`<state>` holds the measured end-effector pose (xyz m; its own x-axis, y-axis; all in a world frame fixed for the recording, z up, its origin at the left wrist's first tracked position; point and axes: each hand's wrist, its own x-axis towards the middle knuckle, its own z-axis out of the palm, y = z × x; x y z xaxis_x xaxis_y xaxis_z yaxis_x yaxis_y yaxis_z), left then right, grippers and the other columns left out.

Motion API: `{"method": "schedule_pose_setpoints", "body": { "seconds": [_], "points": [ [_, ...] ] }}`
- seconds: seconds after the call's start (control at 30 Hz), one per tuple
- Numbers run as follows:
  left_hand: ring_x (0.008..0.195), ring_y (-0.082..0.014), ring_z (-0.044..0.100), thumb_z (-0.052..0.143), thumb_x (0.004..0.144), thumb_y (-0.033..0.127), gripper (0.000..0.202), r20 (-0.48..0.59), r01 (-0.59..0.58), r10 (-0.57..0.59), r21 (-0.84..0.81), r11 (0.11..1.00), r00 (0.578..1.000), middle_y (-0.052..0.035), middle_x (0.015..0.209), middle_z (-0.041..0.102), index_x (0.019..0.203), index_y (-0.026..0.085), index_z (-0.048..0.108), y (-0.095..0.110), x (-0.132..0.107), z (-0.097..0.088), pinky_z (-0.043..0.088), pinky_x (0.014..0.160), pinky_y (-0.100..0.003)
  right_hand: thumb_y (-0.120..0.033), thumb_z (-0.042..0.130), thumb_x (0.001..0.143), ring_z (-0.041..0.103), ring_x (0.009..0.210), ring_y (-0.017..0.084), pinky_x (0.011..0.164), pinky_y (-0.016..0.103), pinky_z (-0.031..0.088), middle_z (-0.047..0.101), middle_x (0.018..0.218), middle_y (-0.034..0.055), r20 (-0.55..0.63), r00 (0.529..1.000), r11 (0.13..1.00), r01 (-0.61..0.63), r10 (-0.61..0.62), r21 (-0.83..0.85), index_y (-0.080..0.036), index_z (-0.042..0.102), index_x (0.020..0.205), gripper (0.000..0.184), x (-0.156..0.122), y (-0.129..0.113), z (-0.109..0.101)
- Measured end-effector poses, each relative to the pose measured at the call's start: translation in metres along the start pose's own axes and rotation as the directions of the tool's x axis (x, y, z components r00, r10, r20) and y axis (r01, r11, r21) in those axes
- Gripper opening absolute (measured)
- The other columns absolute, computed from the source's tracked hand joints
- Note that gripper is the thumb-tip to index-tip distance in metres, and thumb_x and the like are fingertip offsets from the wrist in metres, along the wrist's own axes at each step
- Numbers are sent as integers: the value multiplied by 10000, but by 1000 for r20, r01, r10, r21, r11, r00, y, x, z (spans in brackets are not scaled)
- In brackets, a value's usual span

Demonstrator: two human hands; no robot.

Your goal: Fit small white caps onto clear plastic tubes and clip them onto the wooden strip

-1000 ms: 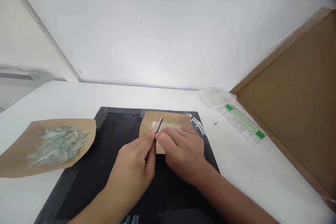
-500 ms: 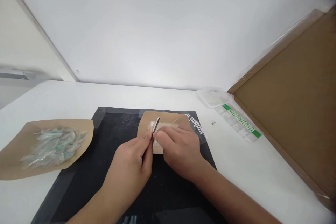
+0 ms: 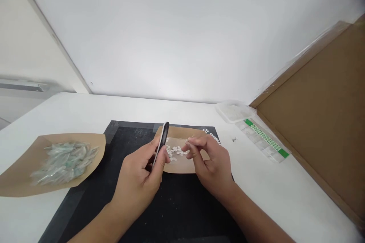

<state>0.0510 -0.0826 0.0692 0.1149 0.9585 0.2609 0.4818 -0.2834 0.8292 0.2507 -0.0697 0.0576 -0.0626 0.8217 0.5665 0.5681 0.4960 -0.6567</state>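
Observation:
My left hand [image 3: 142, 174] grips a thin dark tool [image 3: 162, 141] like tweezers, its top end pointing up and away. My right hand [image 3: 212, 161] hovers beside it with thumb and fingertips pinched together; what they hold, if anything, is too small to name. Both hands sit over a small brown paper sheet [image 3: 182, 159] that carries a scatter of tiny white pieces [image 3: 175, 151]. The sheet lies on a black mat [image 3: 119, 182] in front of me.
A larger brown paper sheet [image 3: 23, 174] with a heap of small clear-green packets [image 3: 64, 157] lies at the left. At the right are a clear plastic tray [image 3: 234, 110], a green-edged strip [image 3: 264, 138], a tiny metal part [image 3: 234, 140] and a brown board [image 3: 319, 114].
My right hand lifted off the small brown sheet and pulled to the right, uncovering the white pieces. The tool in my left hand tilted more upright.

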Motion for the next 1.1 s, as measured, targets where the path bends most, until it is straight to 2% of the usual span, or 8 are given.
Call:
{"method": "schedule_pose_setpoints", "body": {
  "seconds": [0.17,0.3,0.43,0.53,0.6,0.73,0.9,1.1],
  "points": [
    [479,-73,485,515,1048,474,285,110,214,-191,-258,942,975,45,745,577,1111,218,622,-3,-4,8,411,473,-195,-232,627,1015,737,653,106,660,238,576,778,853,-30,31,989,967,-148,144,207,-249,642,1046,39,-5,-2,-2],
    [463,-73,422,558,1019,532,452,210,333,-263,-470,817,942,66,683,496,1332,207,556,0,-4,13,388,430,-186,-186,642,1002,742,647,95,669,229,583,781,862,-32,7,997,975,-72,72,209,-239,661,1048,73,-6,-2,-2],
    [413,-69,341,605,984,561,539,312,425,-294,-562,710,903,115,523,399,1339,161,533,5,-5,18,351,390,-170,-120,689,963,769,727,118,707,262,552,803,873,-31,-22,979,978,204,-205,-41,-224,671,1003,113,-6,-4,-2],
    [389,-62,313,631,951,598,569,360,483,-326,-578,658,874,122,504,385,1297,156,541,7,-5,19,333,352,-158,-65,691,950,784,832,143,706,294,514,823,950,13,21,896,879,440,-444,-185,-189,689,1031,148,-8,-7,-3],
    [386,-54,299,652,932,610,562,379,510,-344,-578,636,859,122,507,383,1254,159,555,8,-5,19,314,336,-145,-51,681,953,786,888,158,711,310,511,824,1021,60,38,855,828,511,-517,-232,-154,699,1096,177,-11,-8,-4],
    [399,-43,295,671,923,604,521,386,504,-327,-599,623,862,117,524,397,1189,167,571,8,-7,16,307,333,-124,-37,706,934,784,979,177,751,325,539,813,1114,111,37,838,805,535,-545,-259,-118,700,1139,220,-15,-9,-6],
    [370,-35,279,652,942,591,478,413,514,-317,-573,638,854,116,517,388,1154,165,605,7,-10,14,320,311,-126,-19,714,929,787,999,161,788,309,556,812,1144,66,-1,866,846,489,-500,-214,-162,681,1127,247,-14,-6,-8],
    [357,-25,267,668,941,573,533,473,562,-314,-604,565,823,111,508,416,1271,158,616,7,-8,13,317,305,-118,-36,687,947,789,964,181,691,318,496,813,1123,101,16,843,812,524,-538,-257,-136,699,1052,146,-11,-5,-11]
  ]
}}
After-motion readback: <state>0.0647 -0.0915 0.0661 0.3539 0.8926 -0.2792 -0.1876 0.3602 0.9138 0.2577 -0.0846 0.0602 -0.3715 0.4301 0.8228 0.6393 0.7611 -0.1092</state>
